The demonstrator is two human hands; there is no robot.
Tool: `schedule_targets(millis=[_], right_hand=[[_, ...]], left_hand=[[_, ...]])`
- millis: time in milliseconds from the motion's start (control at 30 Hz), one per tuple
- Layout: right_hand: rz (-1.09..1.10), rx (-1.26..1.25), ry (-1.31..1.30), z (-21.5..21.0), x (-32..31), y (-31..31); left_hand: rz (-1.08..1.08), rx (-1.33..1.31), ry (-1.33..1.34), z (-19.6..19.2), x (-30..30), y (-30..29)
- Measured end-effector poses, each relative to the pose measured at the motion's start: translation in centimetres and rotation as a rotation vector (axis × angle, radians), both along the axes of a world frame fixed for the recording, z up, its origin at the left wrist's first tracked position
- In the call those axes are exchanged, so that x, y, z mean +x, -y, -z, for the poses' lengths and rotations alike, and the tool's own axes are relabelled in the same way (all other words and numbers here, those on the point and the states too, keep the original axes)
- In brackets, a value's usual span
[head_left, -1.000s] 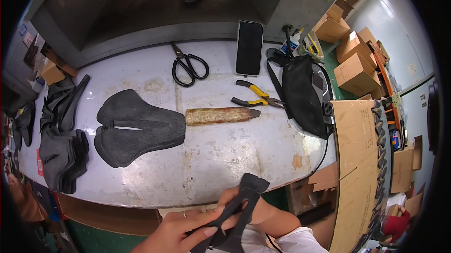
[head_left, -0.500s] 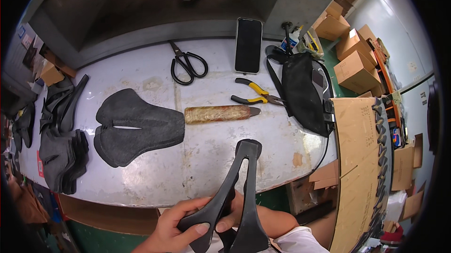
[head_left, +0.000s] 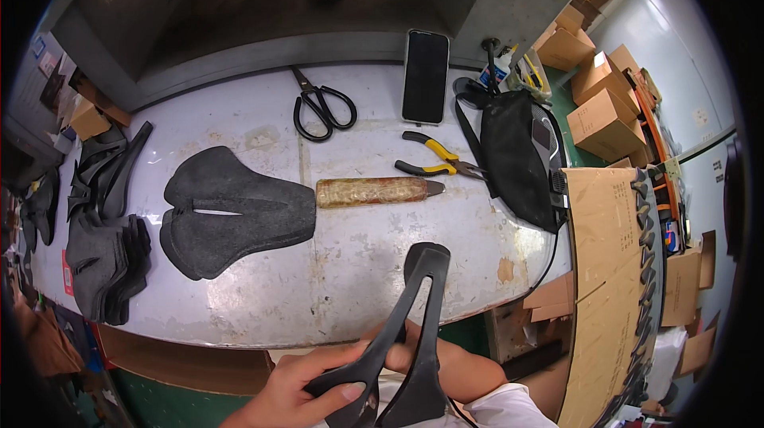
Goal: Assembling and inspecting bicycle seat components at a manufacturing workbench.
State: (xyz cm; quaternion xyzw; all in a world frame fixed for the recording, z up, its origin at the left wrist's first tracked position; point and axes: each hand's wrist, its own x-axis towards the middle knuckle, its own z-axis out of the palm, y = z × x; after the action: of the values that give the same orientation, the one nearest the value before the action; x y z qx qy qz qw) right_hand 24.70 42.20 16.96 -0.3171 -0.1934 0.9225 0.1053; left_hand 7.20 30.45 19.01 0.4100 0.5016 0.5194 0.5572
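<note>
While the left hand [head_left: 306, 384] clamps one prong of the black forked piece [head_left: 425, 358] between thumb and fingers, the right hand [head_left: 399, 358] is mostly hidden behind it, and I cannot tell how firmly it is closed. The piece's narrow end shows against the surface [head_left: 354, 289]; its prongs run down to the picture's lower edge, possibly cut off. Whether the black pad [head_left: 263, 221] touches the wrapped handle [head_left: 370, 192] beside it is unclear.
</note>
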Motion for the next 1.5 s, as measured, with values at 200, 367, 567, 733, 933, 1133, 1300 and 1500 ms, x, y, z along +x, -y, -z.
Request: schedule_targets(millis=[200, 367, 567, 733, 933, 1133, 1300, 1500], right_hand=[[-0.57, 0.357, -0.104, 3.3, 0.0, -1.9], [-0.128, 0.233, -0.148, 1.3, -0.3, 0.4], [-0.174, 0.372, -0.122, 1.3, -1.1, 0.2], [-0.152, 0.431, -0.121, 2.2, -1.3, 0.4], [-0.121, 0.501, -0.103, 2.3, -1.3, 0.2], [0.263, 0.642, -0.015, 4.2, -1.7, 1.5], [-0.027, -0.255, 0.012, 5.1, -0.7, 5.7], [-0.054, -0.436, -0.637, 5.4, -1.3, 5.9]], left_hand=[[0.119, -0.007, 0.017, 0.3, -0.4, -0.8], [-0.08, -0.02, 0.173, 0.2, 0.4, -0.2], [-0.368, -0.095, 0.299, -0.1, 1.9, -0.9], [-0.366, -0.122, 0.347, 0.3, 1.9, -0.8], [-0.312, 0.067, 0.203, 1.2, 2.2, -0.3], [-0.24, -0.009, 0.093, 1.8, 1.8, -0.1], [-0.496, 0.102, 0.156, 1.4, 1.9, -2.2], [-0.688, 0.167, 0.144, 2.3, 2.4, -3.7]])
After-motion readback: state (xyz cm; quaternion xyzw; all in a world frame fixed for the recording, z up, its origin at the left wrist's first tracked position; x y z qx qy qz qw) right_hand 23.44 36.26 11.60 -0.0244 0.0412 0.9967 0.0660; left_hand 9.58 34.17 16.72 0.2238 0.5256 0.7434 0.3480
